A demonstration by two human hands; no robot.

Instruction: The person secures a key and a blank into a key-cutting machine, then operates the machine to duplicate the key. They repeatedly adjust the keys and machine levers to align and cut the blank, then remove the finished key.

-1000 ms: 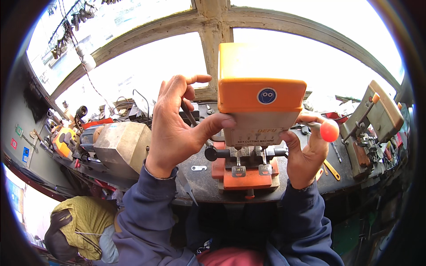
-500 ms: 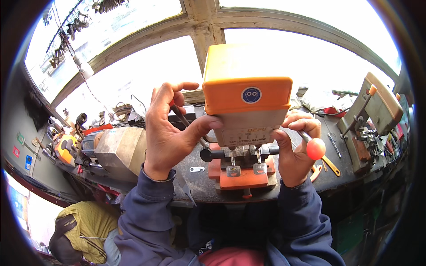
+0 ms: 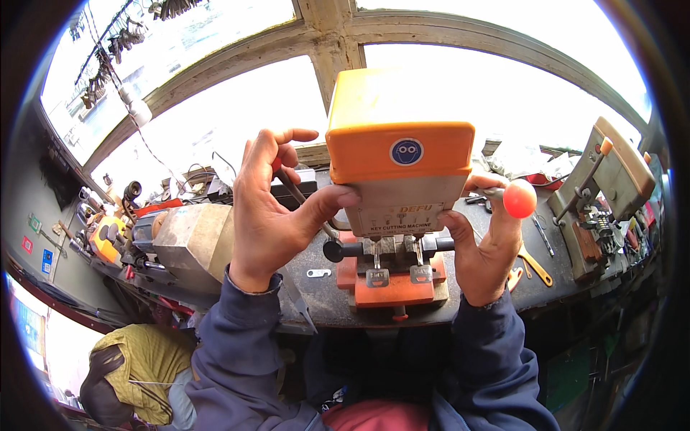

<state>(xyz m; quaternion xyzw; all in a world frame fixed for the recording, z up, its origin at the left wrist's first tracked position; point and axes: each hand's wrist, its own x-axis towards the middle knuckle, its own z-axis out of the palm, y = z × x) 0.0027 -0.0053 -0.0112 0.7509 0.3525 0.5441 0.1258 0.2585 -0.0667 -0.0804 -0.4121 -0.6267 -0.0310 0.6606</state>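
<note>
An orange-topped key cutting machine (image 3: 400, 161) stands before me, with two keys (image 3: 378, 278) (image 3: 421, 274) side by side in the clamps above its red base (image 3: 395, 294). My left hand (image 3: 269, 208) is at the machine's left side, thumb pressed to the lower corner of its head. Its other fingers curl by a metal lever (image 3: 291, 188) with a red tip, the index finger stretching toward the orange cover. On the right side, my right hand (image 3: 489, 248) sets its thumb on the head's lower corner. Its fingers reach behind a lever ending in a red ball knob (image 3: 519, 199), partly hidden.
A second key machine (image 3: 604, 194) stands at the right. Yellow-handled tools (image 3: 535, 267) and a pen-like tool (image 3: 543, 237) lie nearby. A small flat metal piece (image 3: 318, 273) rests left of the base. Grey-housed machinery (image 3: 194, 241) occupies the left bench. Keys (image 3: 126, 39) hang at upper left.
The right lever's red knob has risen and moved slightly right. My right hand's fingers have shifted up and farther behind the lever. My left hand has barely moved.
</note>
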